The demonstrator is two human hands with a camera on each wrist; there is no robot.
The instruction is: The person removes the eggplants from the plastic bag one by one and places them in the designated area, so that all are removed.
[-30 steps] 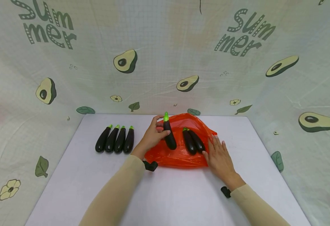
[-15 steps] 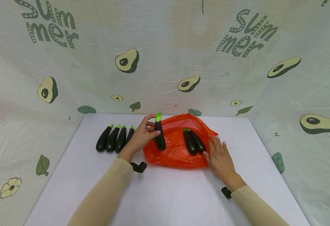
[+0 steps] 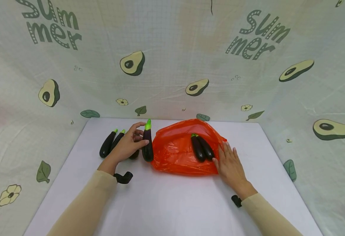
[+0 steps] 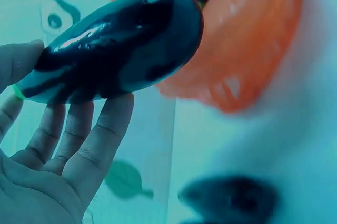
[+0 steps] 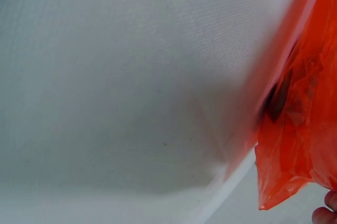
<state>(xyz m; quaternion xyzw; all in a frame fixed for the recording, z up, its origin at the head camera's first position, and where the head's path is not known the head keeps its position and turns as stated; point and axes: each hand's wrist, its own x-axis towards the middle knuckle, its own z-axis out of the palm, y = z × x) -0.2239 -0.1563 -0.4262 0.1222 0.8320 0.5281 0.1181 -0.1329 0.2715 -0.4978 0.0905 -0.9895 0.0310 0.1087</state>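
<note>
My left hand holds a dark purple eggplant with a bright green stem, raised just left of the red plastic bag. In the left wrist view, thumb and fingers grip this eggplant near its stem end. Two eggplants lie side by side on the bag's right part. My right hand rests with extended fingers along the bag's right edge. The right wrist view catches the bag and only a bit of the fingertips.
More eggplants lie in a row on the white table at the left, partly hidden behind my left hand. A printed cloth with avocados and leaves rises behind the table and along both sides.
My left hand has carried the eggplant leftward, from over the bag to beside its left edge, and now covers part of the row. The right hand has stayed on the bag.
</note>
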